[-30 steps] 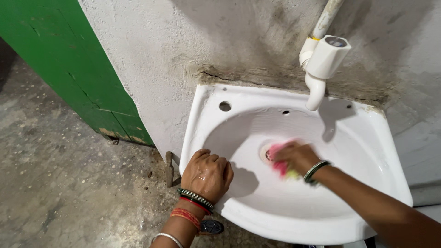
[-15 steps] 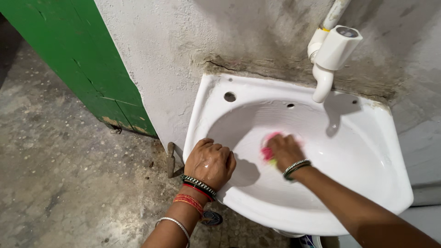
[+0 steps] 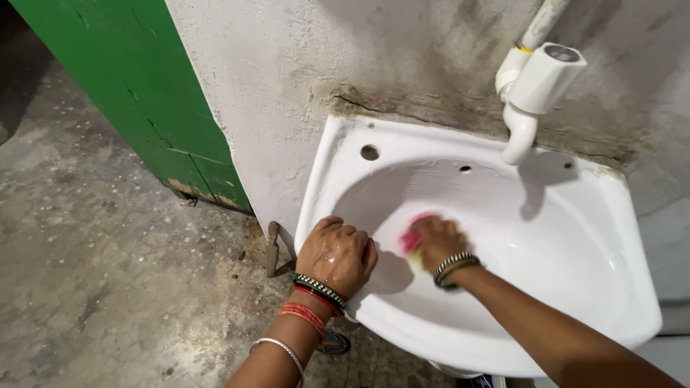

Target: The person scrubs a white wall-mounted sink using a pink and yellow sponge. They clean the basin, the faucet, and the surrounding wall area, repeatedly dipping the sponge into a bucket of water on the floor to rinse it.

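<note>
Sponge (image 3: 412,242), pink and yellow, sits inside the white sink (image 3: 575,287) bowl, right hand (image 3: 438,243) closed around it; left hand (image 3: 338,255) curled over the sink's front-left rim, holding nothing else

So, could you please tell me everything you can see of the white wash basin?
The wash basin is white, glossy, ceramic-looking, and fixed to a rough grey wall. Its rim has small holes at both back corners, another inside the bowl. A white tap hangs above it. The left hand grips the front-left rim; the right hand presses a pink scrubber against the bowl's left side.
</note>
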